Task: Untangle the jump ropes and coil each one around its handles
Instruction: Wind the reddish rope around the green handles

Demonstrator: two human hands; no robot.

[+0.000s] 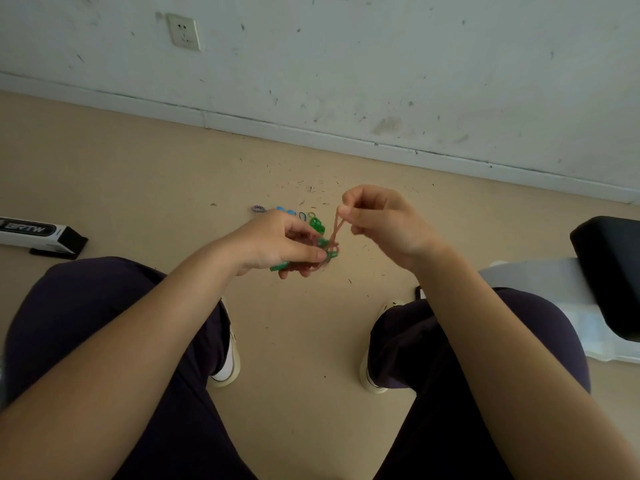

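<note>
Fingers of the right hand (377, 220) pinch a pink rope (336, 226) loop, lifting it taut; the left hand (280, 244) grips the green handle (280, 266) and bundle between the knees. Best bet: keep tension even, wind snugly, don't let the coil slip.

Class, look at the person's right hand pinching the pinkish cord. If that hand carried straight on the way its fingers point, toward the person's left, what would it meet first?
Probably the left hand, which grips the green and pink tangle just beside and slightly below the right hand. Depth is unclear, so it might pass just above the left hand's fingers.
</note>
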